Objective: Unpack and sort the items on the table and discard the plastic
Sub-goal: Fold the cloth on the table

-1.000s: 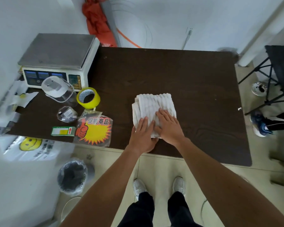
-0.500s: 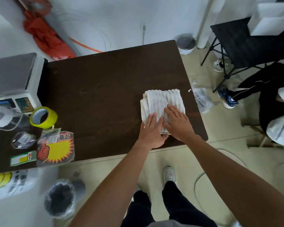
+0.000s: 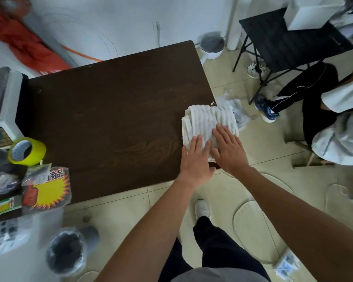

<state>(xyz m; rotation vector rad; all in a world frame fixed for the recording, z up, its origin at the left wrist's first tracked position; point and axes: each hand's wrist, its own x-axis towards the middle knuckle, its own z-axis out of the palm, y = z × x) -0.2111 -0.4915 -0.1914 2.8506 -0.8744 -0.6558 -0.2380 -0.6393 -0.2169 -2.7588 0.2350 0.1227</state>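
Head: bin [image 3: 68, 252], perhaps bag-lined.

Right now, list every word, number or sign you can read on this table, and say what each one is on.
"商品": red characters on the starburst promo sign pack; the characters before them are hidden by glare.
Thumbs-up sign: red, on the same pack.
Red upward arrow: on the green and yellow label.
Scale panel: too blurred to read.
White towel and yellow tape roll: no text visible.
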